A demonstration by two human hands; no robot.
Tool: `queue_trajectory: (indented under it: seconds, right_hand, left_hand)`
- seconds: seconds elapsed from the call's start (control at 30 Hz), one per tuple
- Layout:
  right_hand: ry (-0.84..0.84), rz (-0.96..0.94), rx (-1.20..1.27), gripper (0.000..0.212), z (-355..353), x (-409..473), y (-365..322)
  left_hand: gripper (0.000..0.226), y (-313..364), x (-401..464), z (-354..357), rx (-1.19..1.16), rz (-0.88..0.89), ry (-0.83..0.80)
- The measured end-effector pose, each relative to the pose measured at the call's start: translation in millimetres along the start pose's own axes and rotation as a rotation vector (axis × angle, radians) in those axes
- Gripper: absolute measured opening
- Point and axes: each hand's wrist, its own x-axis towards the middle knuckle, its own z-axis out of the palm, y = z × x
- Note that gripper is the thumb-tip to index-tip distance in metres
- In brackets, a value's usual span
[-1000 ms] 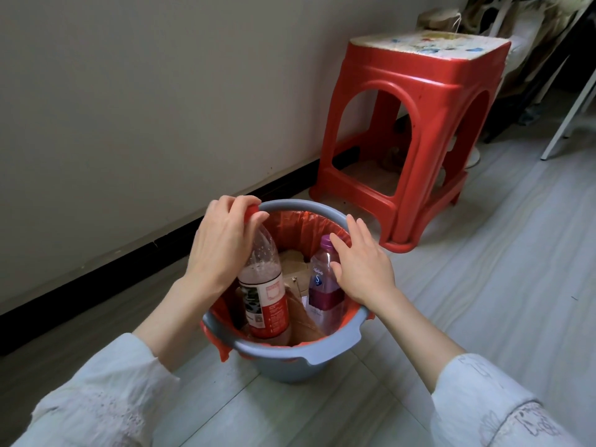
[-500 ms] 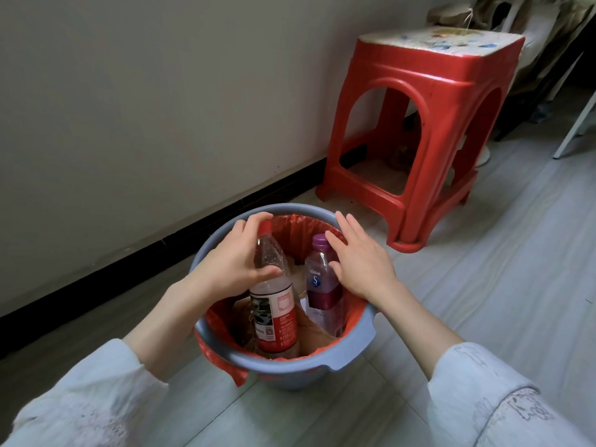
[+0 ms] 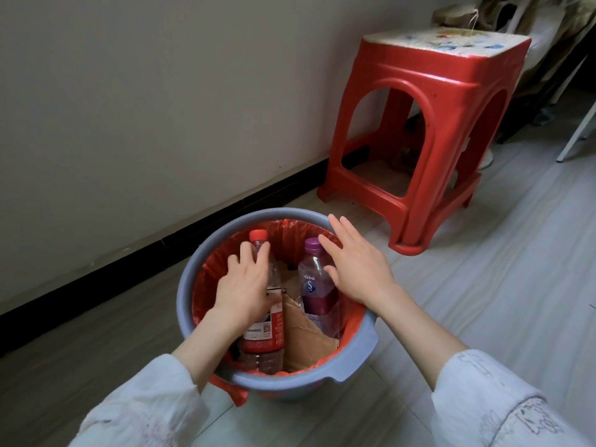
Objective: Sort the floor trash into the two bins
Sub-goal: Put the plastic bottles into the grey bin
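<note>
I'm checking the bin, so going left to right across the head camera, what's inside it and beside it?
red-capped bottle held by the left hand → cardboard → purple-capped bottle → right hand → red stool

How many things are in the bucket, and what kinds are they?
Clear plastic bottles: 2, the red-capped, red-labelled bottle and the purple-capped, purple-labelled bottle
Brown cardboard pieces: at least 1; I cannot tell how many apart
Total: at least 3 things in the grey plastic bucket with the red liner bag
</note>
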Motion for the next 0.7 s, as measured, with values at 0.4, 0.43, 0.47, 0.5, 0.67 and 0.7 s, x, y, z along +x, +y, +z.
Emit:
queue_trajectory:
  seconds: [0.4, 0.43, 0.47, 0.5, 0.67, 0.7]
  right_hand:
    - [0.169, 0.139, 0.259, 0.046, -4.5, -6.4, -4.0]
    - [0.246, 0.242, 0.34, 0.042, -4.2, -11.6, -4.8]
    - [0.299, 0.335, 0.4, 0.04, -3.7, -19.7, -6.8]
    - [0.318, 0.389, 0.446, 0.039, -2.8, -27.7, -10.2]
    - [0.257, 0.437, 0.662, 0.053, 2.5, -41.3, -21.5]
    - [0.256, 0.454, 0.677, 0.057, 1.9, -39.8, -21.8]
  left_hand:
    - [0.084, 11.6, -0.4, -0.9, 0.021, 0.044, -0.126]
    - [0.077, 10.6, -3.5, -1.9, 0.028, 0.053, -0.112]
    - [0.071, 7.9, -8.8, -3.0, 0.022, 0.064, -0.107]
    - [0.067, 3.3, -14.3, -3.7, 0.016, 0.081, -0.109]
    - [0.073, -25.4, -35.3, -7.7, 0.12, 0.156, -0.169]
    - [0.072, -30.4, -37.3, -11.6, 0.159, 0.133, -0.156]
